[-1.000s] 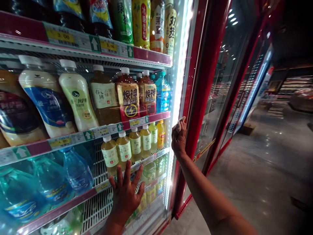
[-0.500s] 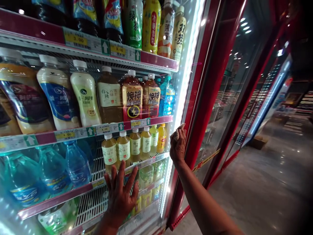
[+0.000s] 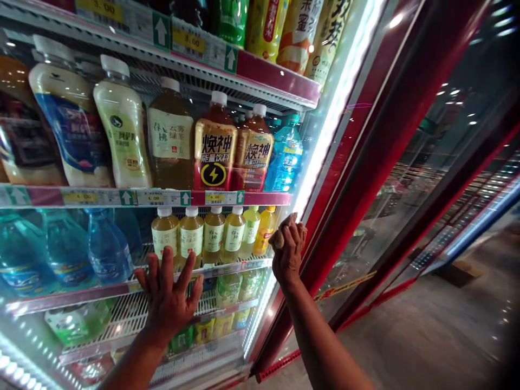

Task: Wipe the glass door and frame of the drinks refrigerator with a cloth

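Observation:
My right hand (image 3: pixel 289 254) is closed around a crumpled, light brownish cloth (image 3: pixel 280 234), held near the lit right edge of the drinks cooler. My left hand (image 3: pixel 168 292) has its fingers spread and holds nothing; it is in front of the small tea bottles (image 3: pixel 192 230) on the middle shelf. Whether its palm touches the glass cannot be made out. Faint reflections suggest a glass pane (image 3: pixel 317 116) between my hands and the bottles. Beside the cloth sits a yellow bottle (image 3: pixel 266 230) at the row's end.
Shelves with price strips (image 3: pixel 152 197) carry several rows of bottles, among them energy drinks (image 3: pixel 215 143) and blue water bottles (image 3: pixel 106 246). A red door frame (image 3: pixel 345 211) runs down the right. Beyond it lie a grey floor (image 3: pixel 390 346) and a cardboard box (image 3: pixel 461 271).
The view has tilted and come closer to the shelves. Both hands appear slightly further left in the picture; the right still grips the cloth, the left stays spread.

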Tool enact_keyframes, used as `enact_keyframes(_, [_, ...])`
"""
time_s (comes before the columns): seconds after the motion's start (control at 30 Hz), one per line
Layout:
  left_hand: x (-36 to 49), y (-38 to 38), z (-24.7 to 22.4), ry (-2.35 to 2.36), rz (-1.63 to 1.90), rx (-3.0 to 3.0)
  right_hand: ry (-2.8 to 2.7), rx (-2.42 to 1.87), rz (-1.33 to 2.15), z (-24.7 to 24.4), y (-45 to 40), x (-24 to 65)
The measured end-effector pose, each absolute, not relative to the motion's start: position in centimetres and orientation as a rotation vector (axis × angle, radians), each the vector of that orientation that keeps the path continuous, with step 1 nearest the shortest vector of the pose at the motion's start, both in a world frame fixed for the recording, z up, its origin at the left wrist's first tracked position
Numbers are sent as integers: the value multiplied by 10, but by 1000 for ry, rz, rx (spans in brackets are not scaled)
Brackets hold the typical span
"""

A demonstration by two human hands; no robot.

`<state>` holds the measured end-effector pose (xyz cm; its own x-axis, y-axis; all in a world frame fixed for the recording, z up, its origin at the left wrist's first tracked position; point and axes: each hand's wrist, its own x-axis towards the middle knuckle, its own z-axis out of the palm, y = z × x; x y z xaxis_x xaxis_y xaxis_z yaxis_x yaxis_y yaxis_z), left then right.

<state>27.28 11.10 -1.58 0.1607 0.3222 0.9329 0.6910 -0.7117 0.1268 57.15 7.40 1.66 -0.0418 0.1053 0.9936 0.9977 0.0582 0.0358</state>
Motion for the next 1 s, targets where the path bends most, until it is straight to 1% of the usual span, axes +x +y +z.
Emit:
enact_keyframes(0.13, [273, 110, -12, -968, -1547, -2077, -1340, -1179, -1136, 44, 80, 568])
enact_keyframes(0.2, [273, 110, -13, -972, -1530, -2063, -1343, -1167, -1107, 41, 80, 562])
enact_keyframes(0.33, [273, 111, -14, -973, -1503, -2052, -1415, -1191, -1055, 17, 73, 556])
enact_keyframes(0.4, [273, 110, -14, -981, -1486, -2048, -1433, -1185, -1058, 13, 72, 557])
enact_keyframes(0.6, [271, 105, -11, -1024, -1441, -2026, -1386, -1136, -1056, 39, 79, 560])
enact_keyframes(0.83, [273, 97, -6, -1043, -1425, -1997, -1552, -1080, -1018, 19, 72, 544])
enact_keyframes(1.0, [272, 94, -3, -1048, -1400, -1981, -1451, -1071, -1038, 42, 78, 552])
